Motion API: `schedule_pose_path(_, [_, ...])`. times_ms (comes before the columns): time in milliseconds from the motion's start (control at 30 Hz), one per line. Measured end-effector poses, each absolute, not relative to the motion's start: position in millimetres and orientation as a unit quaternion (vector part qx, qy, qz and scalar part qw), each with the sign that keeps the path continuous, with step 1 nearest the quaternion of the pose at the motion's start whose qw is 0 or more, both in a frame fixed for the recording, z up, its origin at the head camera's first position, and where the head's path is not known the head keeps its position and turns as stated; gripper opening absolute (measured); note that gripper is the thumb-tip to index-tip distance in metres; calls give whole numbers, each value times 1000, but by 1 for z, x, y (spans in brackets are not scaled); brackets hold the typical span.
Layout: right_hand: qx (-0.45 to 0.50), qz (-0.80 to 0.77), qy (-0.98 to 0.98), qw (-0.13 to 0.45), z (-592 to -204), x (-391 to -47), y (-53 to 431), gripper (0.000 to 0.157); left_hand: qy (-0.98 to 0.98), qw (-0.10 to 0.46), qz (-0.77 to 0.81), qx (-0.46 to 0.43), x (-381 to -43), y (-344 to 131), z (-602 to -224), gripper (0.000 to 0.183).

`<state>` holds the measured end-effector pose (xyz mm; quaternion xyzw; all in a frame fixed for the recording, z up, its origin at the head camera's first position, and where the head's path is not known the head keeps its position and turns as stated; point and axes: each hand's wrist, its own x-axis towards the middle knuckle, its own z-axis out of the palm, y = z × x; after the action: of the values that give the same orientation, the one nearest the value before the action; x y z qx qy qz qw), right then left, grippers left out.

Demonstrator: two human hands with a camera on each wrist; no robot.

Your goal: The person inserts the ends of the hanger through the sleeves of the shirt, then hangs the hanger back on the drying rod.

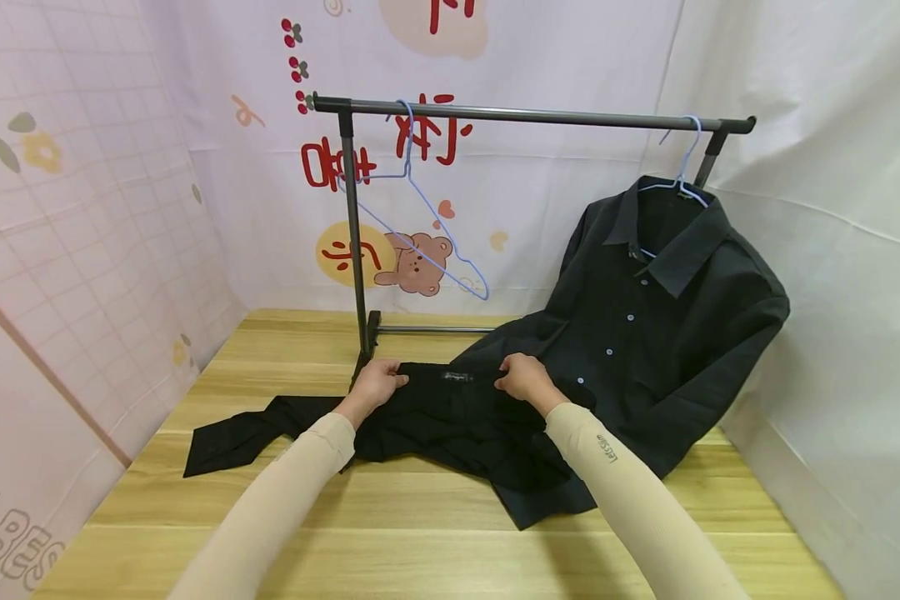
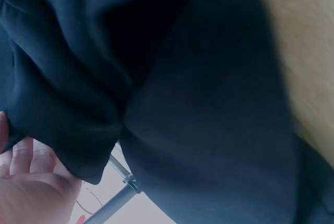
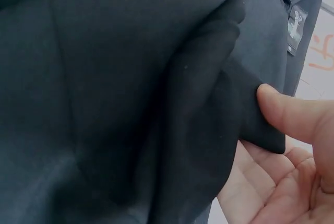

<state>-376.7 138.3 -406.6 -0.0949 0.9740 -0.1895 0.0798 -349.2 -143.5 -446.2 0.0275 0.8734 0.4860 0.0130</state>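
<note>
A black garment (image 1: 457, 425) lies bunched on the table, its kind hard to make out, with a small label (image 1: 457, 377) inside its top edge. One long narrow part stretches to the left. My left hand (image 1: 378, 382) pinches the top edge left of the label. On the other side my right hand (image 1: 527, 379) holds the same edge; its thumb (image 3: 282, 112) presses a cloth corner against the fingers in the right wrist view. Behind, a dark button-up shirt (image 1: 667, 333) hangs from a blue hanger (image 1: 686, 158), its lower part draped on the table.
A metal clothes rack (image 1: 532, 112) stands at the back of the wooden table (image 1: 420, 550). From its bar a bare blue hanger (image 1: 450, 262) hangs at the left. Printed cloth (image 1: 232, 208) encloses the back and sides.
</note>
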Motion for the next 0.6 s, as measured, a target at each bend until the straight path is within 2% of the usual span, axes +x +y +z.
schedule_pose_path(167, [-96,-222,969,58,-403,-378,143,36,856,23,515,28,-350,-148,-448,15])
schedule_pose_path(333, [-107,-245,963,40,-392,-377,145,37,840,25,542,27,-350,-152,-448,37])
schedule_pose_path(600, [-94,-294,951,23,-371,-373,146,43,831,38,555,28,-346,-154,-444,50])
